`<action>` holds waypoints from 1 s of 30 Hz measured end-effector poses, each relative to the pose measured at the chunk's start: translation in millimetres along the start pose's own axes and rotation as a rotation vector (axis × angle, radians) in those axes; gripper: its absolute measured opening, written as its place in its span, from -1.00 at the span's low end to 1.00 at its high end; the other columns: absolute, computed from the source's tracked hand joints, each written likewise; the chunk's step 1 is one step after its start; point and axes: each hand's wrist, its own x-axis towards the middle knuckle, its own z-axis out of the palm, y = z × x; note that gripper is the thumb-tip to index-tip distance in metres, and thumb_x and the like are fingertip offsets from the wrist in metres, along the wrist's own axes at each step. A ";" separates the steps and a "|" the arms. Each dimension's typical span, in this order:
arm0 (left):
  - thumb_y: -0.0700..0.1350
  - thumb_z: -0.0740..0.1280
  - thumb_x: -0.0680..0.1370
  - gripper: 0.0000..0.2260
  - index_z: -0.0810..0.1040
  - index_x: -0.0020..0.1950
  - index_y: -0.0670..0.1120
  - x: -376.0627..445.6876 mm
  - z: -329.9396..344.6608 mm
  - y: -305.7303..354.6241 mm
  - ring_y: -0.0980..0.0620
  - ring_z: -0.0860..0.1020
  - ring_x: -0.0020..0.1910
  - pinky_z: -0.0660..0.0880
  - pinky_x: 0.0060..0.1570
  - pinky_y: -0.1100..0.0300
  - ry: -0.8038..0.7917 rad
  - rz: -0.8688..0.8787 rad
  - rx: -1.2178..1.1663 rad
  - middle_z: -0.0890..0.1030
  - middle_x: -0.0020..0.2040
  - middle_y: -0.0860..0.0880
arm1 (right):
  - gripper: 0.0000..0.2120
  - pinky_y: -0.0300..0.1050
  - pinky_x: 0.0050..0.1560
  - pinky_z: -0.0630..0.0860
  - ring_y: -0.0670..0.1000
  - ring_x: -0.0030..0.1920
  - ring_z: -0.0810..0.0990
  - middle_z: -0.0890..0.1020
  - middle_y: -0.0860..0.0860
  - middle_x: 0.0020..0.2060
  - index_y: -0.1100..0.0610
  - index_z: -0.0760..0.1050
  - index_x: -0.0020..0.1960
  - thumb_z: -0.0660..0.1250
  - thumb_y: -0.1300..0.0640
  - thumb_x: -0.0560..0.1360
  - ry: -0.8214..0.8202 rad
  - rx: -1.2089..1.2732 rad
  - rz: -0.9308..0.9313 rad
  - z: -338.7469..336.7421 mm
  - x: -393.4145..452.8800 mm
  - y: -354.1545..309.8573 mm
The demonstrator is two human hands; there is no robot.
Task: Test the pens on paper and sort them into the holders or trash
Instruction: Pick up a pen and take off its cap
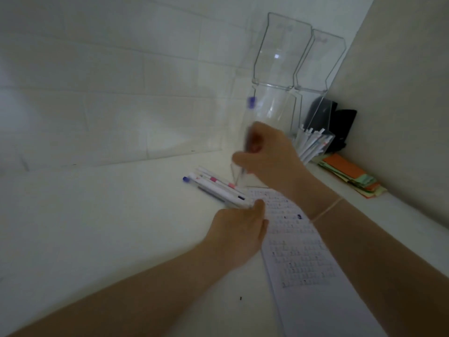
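- White surface [97,227] carries a printed sheet of white paper [301,259] with small test marks, lying under and between the two forearms.
- Right hand [269,154]: its grip is curled round a clear-barrelled pen with a purple cap [250,113], held nearly upright with the tip low, in front of an empty clear plastic holder [274,108] (motion blur hides the exact finger placement).
- Left hand [240,229]: rests on the surface at the paper's left edge, fingers together and fairly straight, the thumb tip touching the near end of a loose cluster of white pens [213,186].
- Second clear holder [313,144], to the right, contains white pens.
- Orange and green paper notes [349,173] lie stacked near the wall.
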 end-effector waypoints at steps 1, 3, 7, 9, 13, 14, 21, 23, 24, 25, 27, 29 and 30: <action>0.10 0.00 0.62 -0.73 0.32 0.13 -0.05 2.5 3.1 -2.6 -0.06 0.60 -0.22 0.48 -0.24 0.14 0.059 -0.049 -0.051 0.60 -0.17 -0.02 | -0.83 -0.04 -0.17 0.61 0.12 -0.27 0.61 0.56 0.20 -0.30 0.16 0.40 -0.23 0.41 0.22 0.38 0.024 0.102 0.086 -10.3 -2.5 7.8; 0.23 0.02 0.57 -0.70 0.30 -0.01 0.01 2.5 2.6 -3.7 -0.01 0.58 -0.25 0.51 -0.19 0.13 0.088 -0.152 -0.185 0.57 -0.24 0.04 | -0.84 0.01 -0.17 0.64 0.14 -0.29 0.63 0.57 0.20 -0.33 0.20 0.42 -0.27 0.37 0.29 0.42 0.011 0.263 0.258 -22.6 -11.9 25.7; 0.29 0.12 0.49 -0.67 0.34 -0.06 0.04 3.2 0.2 -5.2 0.11 0.49 -0.32 0.44 -0.29 0.20 0.218 -0.145 -0.342 0.51 -0.26 0.11 | -0.77 -0.14 -0.39 0.54 0.02 -0.44 0.53 0.47 0.12 -0.45 0.21 0.37 -0.37 0.31 0.40 0.40 0.026 0.400 0.378 -24.6 -31.7 49.5; 0.18 0.10 0.56 -0.74 0.39 -0.06 0.01 3.6 3.3 -3.7 0.10 0.45 -0.35 0.34 -0.34 0.20 0.262 -0.039 -0.354 0.50 -0.26 0.10 | -0.78 -0.23 -0.46 0.48 -0.04 -0.51 0.50 0.44 0.12 -0.48 0.22 0.37 -0.33 0.28 0.43 0.42 -0.010 0.494 0.361 -22.8 -40.2 52.4; 0.08 0.03 0.61 -0.75 0.34 -0.16 -0.01 1.8 6.4 0.2 0.16 0.31 -0.48 0.25 -0.46 0.28 0.265 0.065 -0.356 0.36 -0.40 0.13 | -0.75 -0.19 -0.45 0.42 0.02 -0.48 0.47 0.48 0.12 -0.49 0.23 0.38 -0.35 0.29 0.39 0.47 -0.108 0.586 0.319 -23.7 -46.8 55.3; 0.09 0.01 0.60 -0.72 0.37 -0.15 -0.03 0.6 6.1 0.9 0.17 0.31 -0.50 0.26 -0.50 0.30 0.284 0.061 -0.347 0.38 -0.41 0.12 | -0.78 -0.20 -0.44 0.45 0.02 -0.47 0.49 0.51 0.13 -0.46 0.24 0.41 -0.33 0.30 0.35 0.48 -0.135 0.595 0.319 -26.4 -47.0 54.1; 0.17 -0.03 0.57 -0.56 0.49 -0.11 -0.10 -3.4 1.4 5.7 0.06 0.44 -0.52 0.39 -0.50 0.17 0.273 0.134 -0.422 0.47 -0.44 0.09 | -0.71 -0.15 -0.27 0.63 0.12 -0.28 0.67 0.67 0.27 -0.23 0.40 0.58 -0.11 0.29 0.15 0.53 -0.349 0.527 0.341 -57.0 -53.3 48.1; 0.19 -0.02 0.56 -0.56 0.49 -0.14 -0.09 -3.6 2.3 6.5 0.08 0.42 -0.52 0.36 -0.48 0.20 0.264 0.147 -0.446 0.43 -0.44 0.11 | -0.70 -0.11 -0.23 0.64 0.16 -0.24 0.68 0.68 0.28 -0.19 0.41 0.59 -0.07 0.31 0.13 0.52 -0.370 0.541 0.366 -60.4 -55.8 49.8; 0.20 -0.01 0.56 -0.57 0.48 -0.18 -0.07 -3.6 2.6 6.3 0.11 0.40 -0.52 0.34 -0.47 0.23 0.260 0.153 -0.452 0.41 -0.45 0.12 | -0.70 -0.09 -0.21 0.65 0.18 -0.22 0.69 0.68 0.28 -0.19 0.40 0.60 -0.07 0.31 0.12 0.52 -0.382 0.553 0.374 -61.1 -57.4 50.9; 0.21 0.01 0.55 -0.57 0.47 -0.23 -0.05 -3.4 3.2 5.6 0.13 0.37 -0.53 0.31 -0.48 0.26 0.251 0.152 -0.464 0.39 -0.47 0.12 | -0.69 -0.07 -0.19 0.65 0.20 -0.20 0.69 0.69 0.28 -0.19 0.39 0.60 -0.08 0.31 0.11 0.52 -0.397 0.567 0.379 -61.6 -59.6 52.3; 0.26 0.06 0.51 -0.56 0.40 -0.38 -0.02 -2.2 3.3 2.8 0.12 0.32 -0.56 0.23 -0.50 0.34 0.219 0.125 -0.535 0.32 -0.54 0.11 | -0.68 -0.02 -0.13 0.65 0.24 -0.14 0.67 0.67 0.30 -0.15 0.39 0.59 -0.08 0.28 0.10 0.52 -0.424 0.626 0.386 -63.9 -65.2 55.7; 0.31 0.12 0.46 -0.56 0.30 -0.44 0.00 -0.5 1.1 -1.1 0.12 0.28 -0.55 0.20 -0.51 0.35 0.195 0.080 -0.588 0.26 -0.56 0.10 | -0.68 -0.05 -0.11 0.63 0.24 -0.12 0.66 0.66 0.31 -0.12 0.40 0.57 -0.06 0.25 0.11 0.53 -0.394 0.726 0.378 -68.8 -70.2 59.5; 0.34 0.13 0.44 -0.55 0.27 -0.42 0.01 0.7 -0.8 -2.8 0.12 0.28 -0.54 0.21 -0.49 0.34 0.180 0.049 -0.582 0.25 -0.55 0.10 | -0.68 -0.08 -0.13 0.63 0.19 -0.15 0.66 0.66 0.29 -0.13 0.37 0.57 -0.08 0.24 0.09 0.53 -0.336 0.767 0.386 -72.7 -72.5 61.9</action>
